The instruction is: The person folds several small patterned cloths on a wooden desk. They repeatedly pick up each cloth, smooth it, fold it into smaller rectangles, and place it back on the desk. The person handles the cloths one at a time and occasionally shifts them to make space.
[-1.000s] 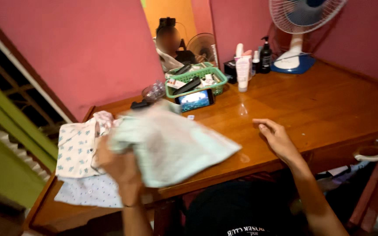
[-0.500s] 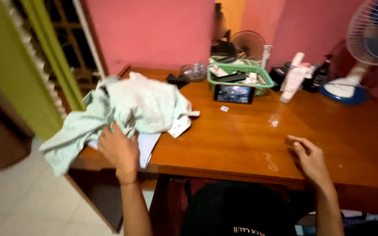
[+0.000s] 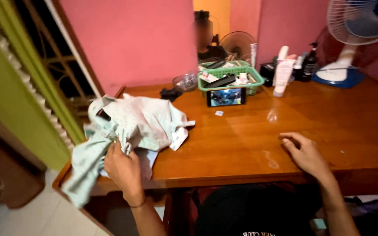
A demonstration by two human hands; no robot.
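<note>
Left hand (image 3: 123, 168) fingers clamped on pale green garment (image 3: 130, 124) at the desk (image 3: 241, 144) left corner; half overhangs, may slide off; right hand (image 3: 305, 153) fingers loosely curled, resting on the desk, empty.

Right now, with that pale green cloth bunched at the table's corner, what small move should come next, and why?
Probably draw the pale green cloth inward with the left hand gripping it: part hangs over the table edge, while the right hand rests idle on bare wood.
</note>
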